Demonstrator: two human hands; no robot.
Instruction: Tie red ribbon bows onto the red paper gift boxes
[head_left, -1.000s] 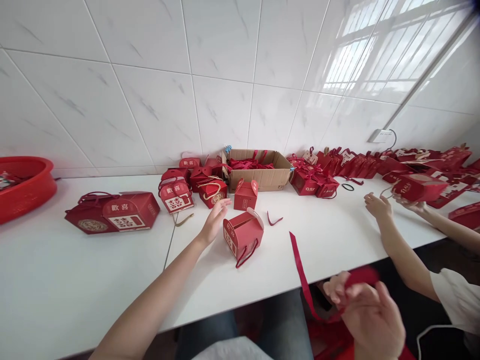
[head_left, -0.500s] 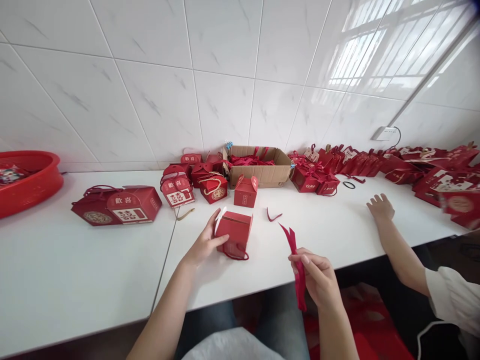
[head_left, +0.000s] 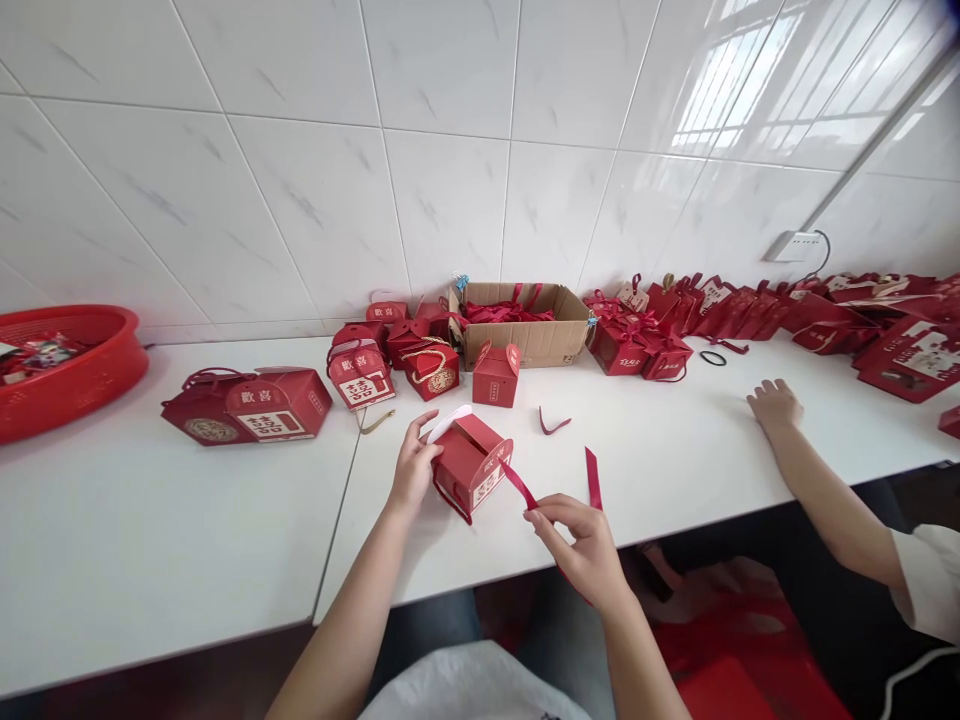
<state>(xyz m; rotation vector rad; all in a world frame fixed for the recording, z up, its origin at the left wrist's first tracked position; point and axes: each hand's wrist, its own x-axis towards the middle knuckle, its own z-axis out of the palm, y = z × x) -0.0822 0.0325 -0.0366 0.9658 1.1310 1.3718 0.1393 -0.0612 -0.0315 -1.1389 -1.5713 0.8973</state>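
Note:
My left hand [head_left: 415, 468] grips a red gift box [head_left: 469, 462] by its left end, where a white inner flap stands up. The box sits tilted over the white table, its printed arched end facing right and a dark red cord hanging at its front. Pinched between thumb and fingers of my right hand [head_left: 574, 535] is a crimson ribbon [head_left: 519, 484]. One ribbon end reaches the arched flap of the box; whether it passes through a hole there is too small to tell. The other end sticks up behind my knuckles.
Behind stand a smaller red box [head_left: 496, 376], a cardboard carton [head_left: 525, 343] of ribbons and several finished red boxes [head_left: 360, 375]. A long red box [head_left: 247, 405] and a red basket [head_left: 71, 370] are left. At right, a co-worker's hand [head_left: 775, 405] rests on the table [head_left: 660, 450].
The red box has been turned so its printed end faces right. My right hand has moved left and up, bringing the ribbon's end to that flap.

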